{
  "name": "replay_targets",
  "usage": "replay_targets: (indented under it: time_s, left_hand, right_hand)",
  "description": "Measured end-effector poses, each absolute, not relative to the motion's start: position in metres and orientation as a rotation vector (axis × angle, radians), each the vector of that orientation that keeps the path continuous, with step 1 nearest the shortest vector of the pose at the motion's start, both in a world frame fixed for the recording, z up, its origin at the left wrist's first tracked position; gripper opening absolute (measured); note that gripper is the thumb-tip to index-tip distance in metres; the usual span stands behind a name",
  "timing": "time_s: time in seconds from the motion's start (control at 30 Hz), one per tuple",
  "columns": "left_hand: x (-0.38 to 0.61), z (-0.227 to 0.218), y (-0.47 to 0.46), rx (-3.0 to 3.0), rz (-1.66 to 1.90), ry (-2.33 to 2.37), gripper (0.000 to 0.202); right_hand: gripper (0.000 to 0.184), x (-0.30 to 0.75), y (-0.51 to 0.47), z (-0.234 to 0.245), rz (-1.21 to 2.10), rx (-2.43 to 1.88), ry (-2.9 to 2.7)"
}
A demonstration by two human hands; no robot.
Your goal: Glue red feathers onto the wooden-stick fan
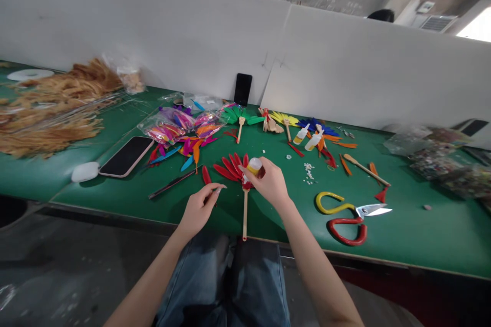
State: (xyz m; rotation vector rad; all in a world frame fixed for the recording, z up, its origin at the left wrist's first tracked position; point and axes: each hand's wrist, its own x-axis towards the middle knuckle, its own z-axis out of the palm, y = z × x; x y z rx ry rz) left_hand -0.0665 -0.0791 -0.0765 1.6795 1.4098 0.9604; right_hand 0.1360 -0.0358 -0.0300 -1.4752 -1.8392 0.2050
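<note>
"Red fan (232, 168): where is it?"

"On the green table (414, 235), right in front of me, stick (245, 214) pointing my way."

"And your hands?"

"Apart. My right hand (272, 181) grips a bottle (254, 165), upended over the fan. My left hand (198, 209) is beside a loose feather (206, 174); its fingertips nearly meet, but I can't tell whether they pinch anything."

"What's to your right?"

"Scissors (360, 212), on the table."

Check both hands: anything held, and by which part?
The right hand holds a small bottle by its body, between thumb and fingers. The left hand is beside a red feather; whether it grips anything can't be told.
</note>
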Motion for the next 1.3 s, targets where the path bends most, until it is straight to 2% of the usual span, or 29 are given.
replay_targets:
  time_s: [0.73, 1.03, 1.17, 1.3]
  left_hand:
    - [-0.065, -0.073, -0.080, 1.703, 0.963, 1.435, 0.031]
    - [-0.066, -0.074, -0.080, 1.709, 0.953, 1.425, 0.031]
    - [-0.066, -0.075, -0.079, 1.724, 0.961, 1.424, 0.031]
    - [-0.066, -0.075, -0.079, 1.710, 0.982, 1.422, 0.031]
  right_hand:
    - [0.044, 0.140, -0.036, -0.026, 0.137, -1.513, -1.832]
    - [0.046, 0.142, -0.039, -0.026, 0.248, -1.539, -1.740]
    - [0.043, 0.142, -0.040, -0.018, 0.440, -1.433, -1.647]
    - [0.037, 0.155, -0.039, -0.003, 0.806, -1.212, -1.180]
